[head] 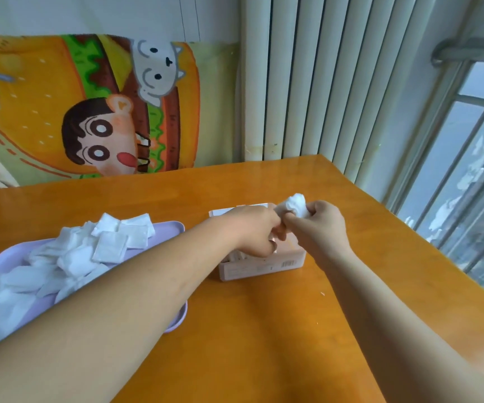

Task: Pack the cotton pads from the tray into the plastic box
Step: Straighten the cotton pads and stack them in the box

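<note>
Right hand (320, 228): clenched round a crumpled wad of cotton pads (296, 203), over the far end of the pink plastic box (264, 267).
Left hand (256, 231): curled at the wad's near edge; pinching or only touching, could not be told.
Remaining pads (75, 257): heaped loose in the lilac tray (165, 226), beside the box.
Handling: judged featherlight, soft, squashable; best pinched by the edges in small flat stacks.

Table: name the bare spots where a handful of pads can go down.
Bare table: the near wood in front of the plastic box; the far strip behind the tray and box; the right side toward the window. Crowded: the tray, heaped with cotton pads, and the box under the left hand and right hand.
</note>
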A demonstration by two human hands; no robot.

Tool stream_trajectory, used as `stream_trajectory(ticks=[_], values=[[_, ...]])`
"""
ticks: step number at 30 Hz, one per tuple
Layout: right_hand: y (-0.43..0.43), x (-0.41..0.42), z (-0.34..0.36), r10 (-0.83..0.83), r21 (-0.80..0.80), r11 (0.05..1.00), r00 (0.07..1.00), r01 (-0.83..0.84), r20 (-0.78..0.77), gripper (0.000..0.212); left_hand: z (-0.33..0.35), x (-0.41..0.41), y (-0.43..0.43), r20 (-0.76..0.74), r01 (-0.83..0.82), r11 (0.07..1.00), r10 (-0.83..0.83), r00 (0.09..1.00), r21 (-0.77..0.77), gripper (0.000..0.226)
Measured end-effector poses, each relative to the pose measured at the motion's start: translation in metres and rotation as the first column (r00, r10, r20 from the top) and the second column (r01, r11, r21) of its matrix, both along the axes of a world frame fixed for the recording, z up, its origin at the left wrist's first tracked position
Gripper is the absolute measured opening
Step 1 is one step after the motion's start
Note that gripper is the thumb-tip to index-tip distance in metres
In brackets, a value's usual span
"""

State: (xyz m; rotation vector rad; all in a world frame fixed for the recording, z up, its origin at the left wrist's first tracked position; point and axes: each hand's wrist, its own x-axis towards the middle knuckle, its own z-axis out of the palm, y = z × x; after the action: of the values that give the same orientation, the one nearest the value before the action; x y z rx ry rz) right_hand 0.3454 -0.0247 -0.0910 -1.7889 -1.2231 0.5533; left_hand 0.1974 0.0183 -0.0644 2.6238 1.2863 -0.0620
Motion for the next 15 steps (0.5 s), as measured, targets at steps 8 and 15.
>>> stream_trajectory(ticks=[8,15], values=[[0.011,-0.011,-0.003,0.075,-0.172,0.985,0.871,0.011,0.485,0.026,-0.014,-0.012,0.005,-0.023,-0.052,0.999,0.052,0.998,-0.003,0.032],[0.022,-0.029,-0.005,0.165,-0.252,0.966,0.635,0.049,0.754,0.02,-0.024,-0.021,0.004,0.025,-0.092,0.996,0.093,0.995,-0.013,0.03]])
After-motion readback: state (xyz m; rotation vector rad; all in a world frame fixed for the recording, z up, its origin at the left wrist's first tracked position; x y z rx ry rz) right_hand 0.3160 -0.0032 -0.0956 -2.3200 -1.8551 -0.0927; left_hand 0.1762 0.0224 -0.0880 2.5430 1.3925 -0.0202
